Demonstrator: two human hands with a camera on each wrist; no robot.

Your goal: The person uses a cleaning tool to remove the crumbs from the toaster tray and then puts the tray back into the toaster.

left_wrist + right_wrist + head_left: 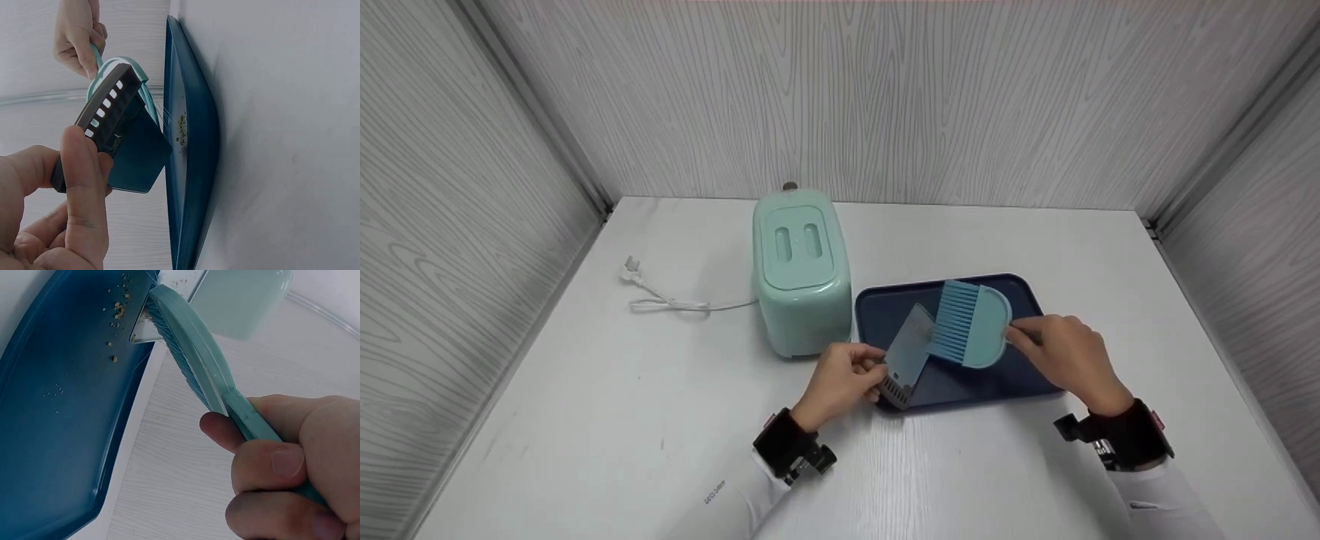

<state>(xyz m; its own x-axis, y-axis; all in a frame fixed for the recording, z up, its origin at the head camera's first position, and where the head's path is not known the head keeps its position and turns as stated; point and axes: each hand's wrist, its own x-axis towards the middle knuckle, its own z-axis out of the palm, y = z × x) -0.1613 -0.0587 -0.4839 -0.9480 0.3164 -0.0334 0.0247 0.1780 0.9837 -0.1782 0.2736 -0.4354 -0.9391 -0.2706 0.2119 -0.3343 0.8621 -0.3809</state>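
My left hand [844, 380] pinches a thin, shiny crumb tray [909, 346] by its dark slotted end [109, 104]. The plate tilts down over a dark blue serving tray [960, 396]. Opposite it, my right hand [1069, 358] grips the short handle of a mint-green brush [205, 349] with blue bristles [955, 321]. Its bristle tips meet the far part of the plate, where small crumbs show in the right wrist view. Below, on the blue surface, lie loose brownish crumbs [181, 128], more of them scattered in the right wrist view [117, 310].
A mint-green toaster [804, 274] with a lid over its top stands left of the blue tray, close beside it. Its white cord and plug [667, 303] lie on the white table [585, 420]. Grey wood-grain panels [870, 105] wall in the back and both sides.
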